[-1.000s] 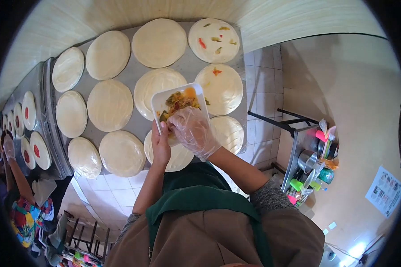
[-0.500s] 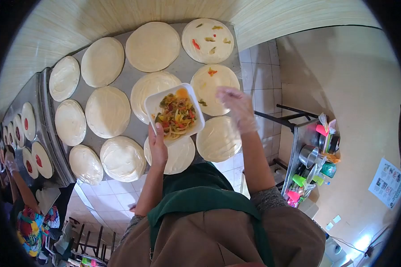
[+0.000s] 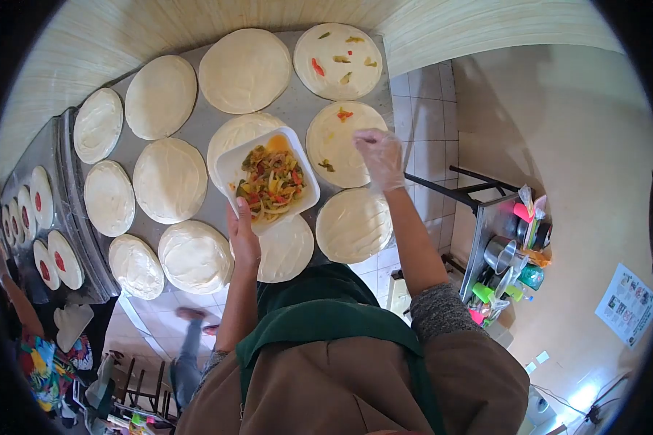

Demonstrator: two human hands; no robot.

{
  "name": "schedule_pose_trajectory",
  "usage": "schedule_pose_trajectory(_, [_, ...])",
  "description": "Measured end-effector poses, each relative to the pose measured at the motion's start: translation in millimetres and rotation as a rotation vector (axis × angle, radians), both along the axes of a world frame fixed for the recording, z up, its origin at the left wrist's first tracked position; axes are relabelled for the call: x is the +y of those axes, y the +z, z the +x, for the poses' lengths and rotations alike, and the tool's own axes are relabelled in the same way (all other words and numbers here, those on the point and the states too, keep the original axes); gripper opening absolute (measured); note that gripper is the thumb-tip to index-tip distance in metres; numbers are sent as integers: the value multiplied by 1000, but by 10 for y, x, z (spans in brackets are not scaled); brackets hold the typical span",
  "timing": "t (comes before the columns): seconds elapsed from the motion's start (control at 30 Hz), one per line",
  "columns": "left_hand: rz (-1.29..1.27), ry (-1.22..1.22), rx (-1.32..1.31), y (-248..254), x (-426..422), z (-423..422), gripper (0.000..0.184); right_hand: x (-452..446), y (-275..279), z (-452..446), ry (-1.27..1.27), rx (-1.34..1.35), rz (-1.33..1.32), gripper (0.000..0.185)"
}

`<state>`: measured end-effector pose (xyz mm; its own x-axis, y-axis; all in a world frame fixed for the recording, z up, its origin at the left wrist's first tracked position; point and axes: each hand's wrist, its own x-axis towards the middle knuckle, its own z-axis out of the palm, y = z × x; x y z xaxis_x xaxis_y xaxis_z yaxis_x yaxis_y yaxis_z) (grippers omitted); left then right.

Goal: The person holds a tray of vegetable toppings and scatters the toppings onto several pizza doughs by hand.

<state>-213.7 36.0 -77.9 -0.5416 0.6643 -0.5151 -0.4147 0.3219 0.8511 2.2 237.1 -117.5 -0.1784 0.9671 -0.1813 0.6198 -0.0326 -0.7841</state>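
Note:
My left hand (image 3: 244,239) grips the lower edge of a white tub (image 3: 228,161) of cooked sliced vegetables (image 3: 274,181), with orange liquid in one corner. The tub hangs tilted over the pale round dough bases. My right hand (image 3: 382,156) wears a clear plastic glove and is over the right edge of a round base (image 3: 345,148). Its fingers are pinched together; whatever lies between them is hidden. On that base are a red piece of pepper (image 3: 344,115) and a green strip (image 3: 326,166). The base (image 3: 338,80) behind it bears several scattered red and green pieces.
Several other pale bases (image 3: 169,181) lie in rows on the metal table (image 3: 185,145). Another table at far left holds bases with red centres (image 3: 67,259), beside a person in a colourful top (image 3: 43,370). A metal side table with a pot (image 3: 500,254) stands right.
The tub has shifted slightly left in view with my left hand. My right hand is a little lower, its fingers drawn in. A person's leg has come into view at lower left.

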Motion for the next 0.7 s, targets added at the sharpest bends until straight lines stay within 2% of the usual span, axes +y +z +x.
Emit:
schedule_pose_trajectory(0.1, [6,8,30,23,33,32,49,-248,-75,-56,-29,-200,-33,15])
schedule_pose_trajectory(0.2, [-5,-21,74,-30,28,50,48,-452,-302,86,206,-314,225,13])
schedule_pose_trajectory(0.33, [-69,-74,84,-129,-32,28,48,-591,-10,-39,112,-225,281,10])
schedule_pose_trajectory(0.4, [16,-100,68,-60,23,40,46,-525,593,-230,169,-287,445,14])
schedule_pose_trajectory(0.43, [37,-99,66,42,89,68,46,-559,662,-296,154,-81,310,13])
schedule_pose_trajectory(0.53, [99,-109,24,127,177,165,42,-659,854,-571,381,101,249,15])
schedule_pose_trajectory(0.63, [120,-158,-13,224,207,274,41,-708,938,-721,487,43,227,18])
schedule_pose_trajectory(0.7, [126,-206,-26,242,199,300,41,-729,994,-781,513,44,314,18])
